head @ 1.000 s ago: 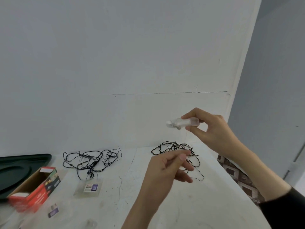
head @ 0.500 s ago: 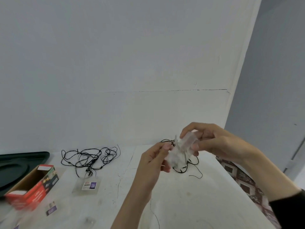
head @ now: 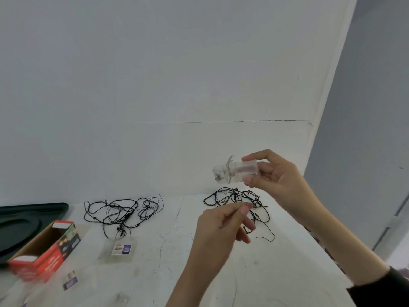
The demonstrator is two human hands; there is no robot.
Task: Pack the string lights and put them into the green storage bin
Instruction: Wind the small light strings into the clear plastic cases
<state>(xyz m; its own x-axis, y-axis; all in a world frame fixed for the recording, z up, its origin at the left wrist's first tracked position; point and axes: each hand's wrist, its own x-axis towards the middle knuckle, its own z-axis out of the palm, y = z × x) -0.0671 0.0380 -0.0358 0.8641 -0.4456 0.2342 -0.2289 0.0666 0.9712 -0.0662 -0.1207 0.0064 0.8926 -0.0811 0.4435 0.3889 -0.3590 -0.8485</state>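
Observation:
My right hand (head: 278, 176) holds up a clear battery box with thin wire wound on it (head: 234, 172), raised above the table's far right. My left hand (head: 223, 224) hovers lower, thumb and forefinger pinched together; a fine wire may run between them, but I cannot tell. Behind the left hand a tangle of black string lights (head: 238, 199) lies on the white table (head: 168, 258). A second black tangle (head: 122, 210) lies left of the middle. The dark green bin lid or bin (head: 26, 220) shows at the far left edge.
An open red cardboard box (head: 46, 249) lies on its side at the left. A clear plastic bag with a label (head: 118, 250) sits below the second tangle, and more small clear bags (head: 70, 282) lie near the front. The table's right edge drops to a patterned floor.
The hands met around the wound box half a second ago; now they have parted, the right hand rising with the box and the left dropping back, pinched.

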